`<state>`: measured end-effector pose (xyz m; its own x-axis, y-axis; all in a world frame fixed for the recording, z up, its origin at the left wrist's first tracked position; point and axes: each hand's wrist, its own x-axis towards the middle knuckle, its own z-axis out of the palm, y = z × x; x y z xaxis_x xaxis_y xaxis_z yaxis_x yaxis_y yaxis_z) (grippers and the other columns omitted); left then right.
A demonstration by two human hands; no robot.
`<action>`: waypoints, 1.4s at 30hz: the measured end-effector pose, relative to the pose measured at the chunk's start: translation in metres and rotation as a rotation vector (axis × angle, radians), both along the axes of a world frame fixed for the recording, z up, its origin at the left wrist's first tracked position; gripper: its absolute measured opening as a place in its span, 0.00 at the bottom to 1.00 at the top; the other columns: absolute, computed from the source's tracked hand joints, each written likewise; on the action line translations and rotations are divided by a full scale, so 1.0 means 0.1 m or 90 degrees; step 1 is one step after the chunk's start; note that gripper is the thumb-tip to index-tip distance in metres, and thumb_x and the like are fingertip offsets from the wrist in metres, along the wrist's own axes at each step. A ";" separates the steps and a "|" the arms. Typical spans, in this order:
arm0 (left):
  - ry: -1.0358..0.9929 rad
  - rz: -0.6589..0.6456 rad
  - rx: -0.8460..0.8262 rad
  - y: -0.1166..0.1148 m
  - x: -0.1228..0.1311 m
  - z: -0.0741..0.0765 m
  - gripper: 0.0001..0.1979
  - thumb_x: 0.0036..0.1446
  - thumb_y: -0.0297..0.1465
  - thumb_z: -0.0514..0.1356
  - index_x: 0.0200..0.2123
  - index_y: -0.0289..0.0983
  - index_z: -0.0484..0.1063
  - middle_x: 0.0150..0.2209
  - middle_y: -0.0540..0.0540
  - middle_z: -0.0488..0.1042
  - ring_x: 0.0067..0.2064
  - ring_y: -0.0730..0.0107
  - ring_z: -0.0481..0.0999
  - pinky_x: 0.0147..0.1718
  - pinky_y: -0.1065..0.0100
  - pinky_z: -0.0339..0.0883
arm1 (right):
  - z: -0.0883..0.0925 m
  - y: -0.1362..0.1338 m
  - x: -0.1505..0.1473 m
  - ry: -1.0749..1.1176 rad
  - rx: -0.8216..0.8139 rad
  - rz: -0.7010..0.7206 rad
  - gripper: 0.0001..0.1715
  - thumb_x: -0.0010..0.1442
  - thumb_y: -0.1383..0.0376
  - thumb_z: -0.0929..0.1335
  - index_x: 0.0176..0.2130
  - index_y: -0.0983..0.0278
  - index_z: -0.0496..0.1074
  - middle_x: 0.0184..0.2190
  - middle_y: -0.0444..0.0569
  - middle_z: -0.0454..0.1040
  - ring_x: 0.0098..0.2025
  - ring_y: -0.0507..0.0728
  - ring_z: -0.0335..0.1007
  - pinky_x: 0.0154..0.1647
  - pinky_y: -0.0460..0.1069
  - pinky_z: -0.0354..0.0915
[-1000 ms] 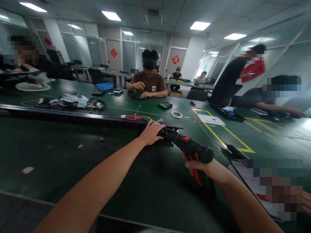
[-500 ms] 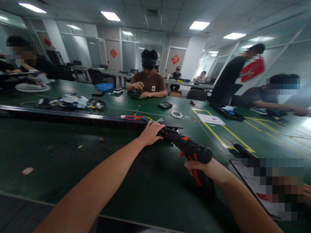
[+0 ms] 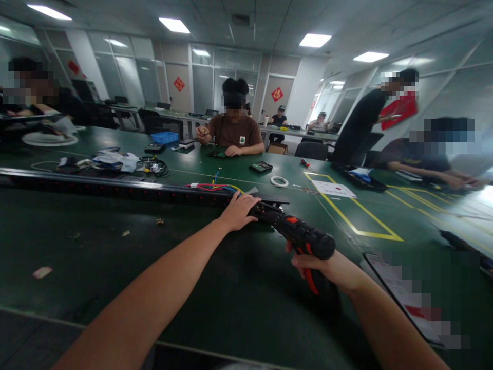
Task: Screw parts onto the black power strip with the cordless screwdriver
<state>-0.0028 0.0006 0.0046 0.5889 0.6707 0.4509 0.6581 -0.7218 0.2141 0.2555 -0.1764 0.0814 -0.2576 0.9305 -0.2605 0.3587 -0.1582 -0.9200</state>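
My right hand [image 3: 325, 270] is wrapped round the grip of a black and orange electric screwdriver [image 3: 300, 237]. The tool's tip points left into the right end of a long black power strip [image 3: 127, 189] lying across the green table [image 3: 96, 257]. Resting on top of that end of the strip is my left hand [image 3: 241, 210], fingers together and pressing down. Red, blue and yellow wires [image 3: 211, 187] lie just behind the strip.
A person in a brown shirt [image 3: 234, 134] sits opposite, other people work at the left and right. A white tape roll [image 3: 279, 181], a paper sheet [image 3: 334, 188], yellow floor-tape lines [image 3: 358, 226], a cable bundle [image 3: 154, 165] and a blue bin [image 3: 165, 136] lie on the table.
My hands and the screwdriver hold their place. A dark tool at the right, near the yellow line, has gone out of sight, and the person opposite has raised one hand.
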 end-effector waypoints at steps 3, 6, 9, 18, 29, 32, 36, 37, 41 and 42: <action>-0.001 -0.003 -0.004 0.01 0.00 0.00 0.34 0.67 0.38 0.69 0.72 0.38 0.64 0.69 0.35 0.71 0.74 0.49 0.65 0.76 0.38 0.41 | 0.00 0.00 -0.01 0.010 -0.005 -0.007 0.25 0.47 0.56 0.81 0.42 0.61 0.74 0.26 0.41 0.75 0.27 0.57 0.73 0.32 0.52 0.68; -0.001 -0.003 -0.004 0.01 -0.01 0.00 0.34 0.67 0.38 0.69 0.72 0.39 0.64 0.69 0.35 0.70 0.74 0.48 0.64 0.76 0.38 0.40 | 0.00 -0.01 -0.01 0.011 -0.009 -0.014 0.25 0.47 0.56 0.81 0.41 0.61 0.73 0.25 0.41 0.75 0.28 0.57 0.72 0.32 0.52 0.68; -0.002 0.000 -0.005 0.00 -0.01 0.00 0.34 0.67 0.38 0.68 0.72 0.41 0.64 0.69 0.36 0.70 0.74 0.48 0.64 0.76 0.38 0.41 | -0.01 0.00 -0.01 0.013 -0.010 -0.013 0.25 0.47 0.56 0.81 0.40 0.60 0.72 0.26 0.41 0.75 0.28 0.56 0.72 0.32 0.53 0.68; 0.007 0.003 -0.006 -0.02 -0.01 0.02 0.34 0.68 0.39 0.68 0.72 0.39 0.63 0.70 0.34 0.70 0.74 0.48 0.64 0.76 0.38 0.40 | 0.02 -0.01 -0.03 0.013 -0.003 -0.006 0.24 0.47 0.56 0.81 0.39 0.60 0.71 0.27 0.41 0.74 0.27 0.56 0.71 0.32 0.52 0.67; -0.001 -0.003 -0.010 -0.01 -0.01 0.01 0.34 0.67 0.39 0.68 0.72 0.41 0.64 0.69 0.35 0.70 0.74 0.47 0.64 0.76 0.36 0.41 | 0.02 -0.01 -0.03 0.014 0.001 -0.013 0.24 0.46 0.56 0.81 0.38 0.60 0.72 0.27 0.40 0.74 0.27 0.56 0.72 0.31 0.52 0.67; -0.001 -0.005 -0.010 -0.01 -0.01 0.01 0.34 0.68 0.39 0.67 0.72 0.41 0.64 0.69 0.35 0.70 0.74 0.47 0.64 0.76 0.37 0.40 | 0.01 0.00 -0.02 0.014 -0.004 -0.012 0.24 0.46 0.56 0.81 0.38 0.60 0.71 0.27 0.40 0.74 0.27 0.56 0.72 0.31 0.52 0.67; 0.001 -0.003 -0.013 -0.01 -0.01 0.02 0.33 0.68 0.39 0.67 0.72 0.40 0.64 0.69 0.35 0.70 0.74 0.47 0.64 0.76 0.37 0.40 | -0.03 0.01 0.01 0.012 -0.007 -0.007 0.24 0.47 0.56 0.81 0.39 0.60 0.71 0.27 0.40 0.74 0.28 0.56 0.72 0.31 0.52 0.68; 0.002 -0.003 -0.014 -0.01 -0.01 0.02 0.33 0.68 0.39 0.67 0.72 0.40 0.64 0.69 0.35 0.70 0.74 0.47 0.64 0.76 0.37 0.40 | -0.03 0.01 0.02 0.013 -0.006 -0.005 0.24 0.48 0.56 0.81 0.39 0.60 0.71 0.27 0.40 0.74 0.28 0.56 0.72 0.32 0.52 0.68; 0.000 -0.004 -0.009 -0.01 -0.01 0.01 0.33 0.68 0.39 0.67 0.72 0.40 0.64 0.69 0.35 0.70 0.74 0.48 0.64 0.76 0.37 0.40 | -0.02 0.01 0.02 0.008 -0.006 0.003 0.23 0.49 0.56 0.80 0.39 0.60 0.71 0.27 0.41 0.75 0.28 0.56 0.72 0.32 0.52 0.68; 0.000 -0.005 -0.007 -0.01 -0.01 0.01 0.33 0.68 0.39 0.67 0.72 0.40 0.63 0.69 0.36 0.70 0.74 0.48 0.64 0.76 0.37 0.40 | -0.01 0.01 0.01 0.005 -0.007 0.002 0.23 0.48 0.56 0.80 0.39 0.60 0.71 0.27 0.41 0.75 0.28 0.56 0.73 0.31 0.52 0.68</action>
